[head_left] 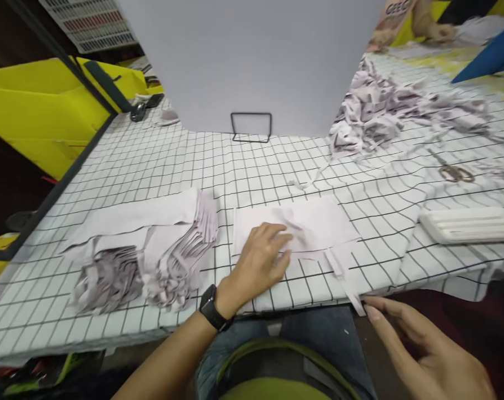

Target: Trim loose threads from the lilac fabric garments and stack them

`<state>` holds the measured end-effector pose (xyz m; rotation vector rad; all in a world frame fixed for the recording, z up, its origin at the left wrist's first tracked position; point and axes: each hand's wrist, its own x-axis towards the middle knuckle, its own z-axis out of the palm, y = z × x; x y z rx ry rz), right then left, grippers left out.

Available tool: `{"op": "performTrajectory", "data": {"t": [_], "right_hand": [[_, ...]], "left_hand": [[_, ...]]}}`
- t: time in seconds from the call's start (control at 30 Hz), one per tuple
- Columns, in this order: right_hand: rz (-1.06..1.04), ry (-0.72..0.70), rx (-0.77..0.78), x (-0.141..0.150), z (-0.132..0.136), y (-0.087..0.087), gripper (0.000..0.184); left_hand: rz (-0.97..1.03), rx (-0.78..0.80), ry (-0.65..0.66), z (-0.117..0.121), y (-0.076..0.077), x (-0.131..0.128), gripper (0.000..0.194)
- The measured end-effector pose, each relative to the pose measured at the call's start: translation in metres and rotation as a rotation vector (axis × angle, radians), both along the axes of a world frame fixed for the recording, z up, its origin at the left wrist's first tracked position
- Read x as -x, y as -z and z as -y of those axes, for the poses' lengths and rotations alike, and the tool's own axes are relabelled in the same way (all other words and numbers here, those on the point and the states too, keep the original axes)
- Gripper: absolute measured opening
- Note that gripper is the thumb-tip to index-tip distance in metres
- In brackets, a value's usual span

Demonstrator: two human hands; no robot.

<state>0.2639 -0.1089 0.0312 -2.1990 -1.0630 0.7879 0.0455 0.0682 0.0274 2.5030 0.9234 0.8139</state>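
Observation:
A pale pinkish fabric panel [314, 214] lies flat near the table's front edge. My left hand [262, 255], with a black watch [212, 308] on its wrist, is over the panel's lower left part, thumb and fingers apart. Beyond its fingertips a short loose strip [293, 222] is smeared by motion. From the panel's lower right edge a narrow fabric strip [344, 280] runs down over the table edge. My right hand [430, 344] pinches the strip's free end between thumb and forefinger, just off the table.
Stacked fabric pieces with dangling strips [164, 239] lie at left. A heap of strips [372, 108], scissors [455, 172] and a white ridged block [470, 225] are at right. A grey board [252, 61] stands behind; another person's hand [441, 32] works beyond.

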Motion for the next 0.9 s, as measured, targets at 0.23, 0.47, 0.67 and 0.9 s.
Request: {"op": "performTrajectory", "data": {"t": [0.23,0.47,0.67,0.9], "right_hand": [[-0.465,-0.442,-0.011,0.082,-0.03,0.045,0.037],[-0.427,-0.587,-0.159,0.116,-0.042,0.055,0.035],[-0.35,-0.734,-0.144,0.085,0.001,0.014,0.033],[-0.358,-0.687,0.057,0.052,0.039,-0.011,0.039]], "left_hand": [[0.055,0.09,-0.16,0.027,0.004,0.06,0.013],[-0.141,0.101,-0.096,0.056,0.01,0.061,0.014],[-0.18,0.071,-0.129,0.06,0.013,0.061,0.013],[-0.171,0.069,-0.131,0.061,0.016,0.06,0.01]]}}
